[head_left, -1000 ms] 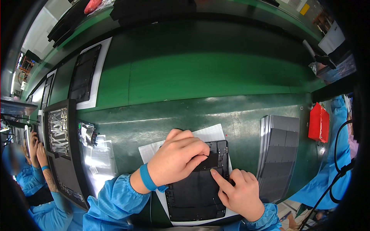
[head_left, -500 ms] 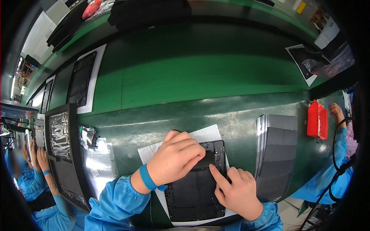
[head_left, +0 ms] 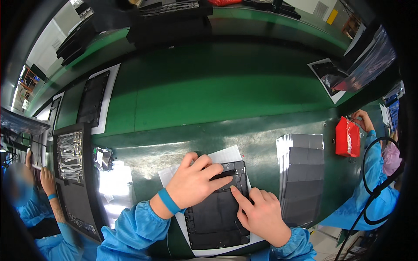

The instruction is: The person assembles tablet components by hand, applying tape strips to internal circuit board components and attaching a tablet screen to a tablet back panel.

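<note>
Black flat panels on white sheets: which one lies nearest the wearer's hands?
The lower-centre panel, with the left hand and right hand over it; the upper-left panels and upper-right panel lie farther off.

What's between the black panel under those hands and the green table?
A white sheet lies between the black panel and green table; its edges show in the head view.

The person's left hand and right hand: two. Black panels: at least four. Red bin: one.
</note>
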`<state>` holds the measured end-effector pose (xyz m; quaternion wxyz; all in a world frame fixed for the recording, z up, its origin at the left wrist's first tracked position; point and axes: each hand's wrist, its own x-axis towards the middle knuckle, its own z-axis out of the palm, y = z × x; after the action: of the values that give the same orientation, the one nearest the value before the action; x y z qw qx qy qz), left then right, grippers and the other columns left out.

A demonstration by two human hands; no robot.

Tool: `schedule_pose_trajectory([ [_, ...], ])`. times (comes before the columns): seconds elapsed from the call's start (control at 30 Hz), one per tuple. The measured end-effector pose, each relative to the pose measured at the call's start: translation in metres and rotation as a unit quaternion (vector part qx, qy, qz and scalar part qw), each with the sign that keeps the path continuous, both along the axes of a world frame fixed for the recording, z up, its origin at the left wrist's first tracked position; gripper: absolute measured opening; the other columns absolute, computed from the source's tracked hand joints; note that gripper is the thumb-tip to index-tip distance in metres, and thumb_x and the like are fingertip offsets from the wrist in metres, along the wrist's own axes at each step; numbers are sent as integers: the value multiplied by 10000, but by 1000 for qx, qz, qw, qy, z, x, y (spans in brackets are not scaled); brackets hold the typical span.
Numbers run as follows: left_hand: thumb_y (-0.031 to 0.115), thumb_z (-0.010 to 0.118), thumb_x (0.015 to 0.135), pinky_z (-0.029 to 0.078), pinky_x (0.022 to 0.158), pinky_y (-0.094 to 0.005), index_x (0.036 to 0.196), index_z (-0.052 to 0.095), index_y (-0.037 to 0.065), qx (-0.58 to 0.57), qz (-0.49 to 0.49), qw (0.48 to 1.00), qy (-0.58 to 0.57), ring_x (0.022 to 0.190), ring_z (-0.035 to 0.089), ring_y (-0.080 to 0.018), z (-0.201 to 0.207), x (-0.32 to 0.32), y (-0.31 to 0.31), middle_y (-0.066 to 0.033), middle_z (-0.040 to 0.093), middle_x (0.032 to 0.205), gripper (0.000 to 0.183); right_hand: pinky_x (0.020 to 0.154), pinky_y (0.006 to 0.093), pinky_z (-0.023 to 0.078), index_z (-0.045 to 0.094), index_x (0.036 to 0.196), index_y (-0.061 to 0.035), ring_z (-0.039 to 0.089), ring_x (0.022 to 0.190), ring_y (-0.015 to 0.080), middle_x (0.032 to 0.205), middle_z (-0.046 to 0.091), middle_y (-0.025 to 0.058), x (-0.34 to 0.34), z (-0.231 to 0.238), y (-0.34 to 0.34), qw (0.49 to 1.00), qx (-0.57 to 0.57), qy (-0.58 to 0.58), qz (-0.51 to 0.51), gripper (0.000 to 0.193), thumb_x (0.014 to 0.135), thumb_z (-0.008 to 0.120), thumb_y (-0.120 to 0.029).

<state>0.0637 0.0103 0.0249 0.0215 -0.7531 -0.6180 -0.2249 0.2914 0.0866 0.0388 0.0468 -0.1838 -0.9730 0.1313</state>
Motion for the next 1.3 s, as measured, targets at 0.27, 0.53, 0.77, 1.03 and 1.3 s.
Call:
schedule_pose_trajectory([
  [0.27,263,755,758,361,938,-434,1183,700,247,-27,19,999,-24,1126,512,-219,3,-13,-2,-17,565,1192,429,573,358,474,569,1398,-185,551,635,235,824,493,76,-11,6,-11,997,39,-33,-55,690,720,691,-219],
  [0.53,456,735,779,286,1088,-539,1403,523,178,-59,3,996,-72,1396,370,-299,-7,-30,-7,-89,424,1509,716,593,402,536,493,1445,-129,624,588,274,777,631,165,-52,29,-6,975,-25,-162,-150,713,741,603,-115],
  [0.77,451,752,765,236,1155,-572,1396,534,184,-41,-6,992,-115,1416,356,-283,-16,-29,-6,-62,422,1516,718,674,299,478,546,1275,19,554,679,175,768,561,53,2,-22,-6,891,-193,327,-247,450,830,474,12],
  [1.03,457,758,766,179,1191,-539,1396,537,157,-66,0,990,-127,1450,312,-262,-25,-29,-5,-50,396,1547,732,544,228,441,636,994,65,568,619,78,751,636,44,-11,38,-21,839,-362,193,-356,169,956,551,-76],
  [1.3,442,766,752,175,1204,-519,1398,531,141,-68,24,987,-142,1455,308,-239,-27,-27,-4,-35,403,1544,750,571,390,529,638,1003,59,696,638,334,738,679,224,-67,13,-15,946,-55,125,-293,200,927,552,-104],
])
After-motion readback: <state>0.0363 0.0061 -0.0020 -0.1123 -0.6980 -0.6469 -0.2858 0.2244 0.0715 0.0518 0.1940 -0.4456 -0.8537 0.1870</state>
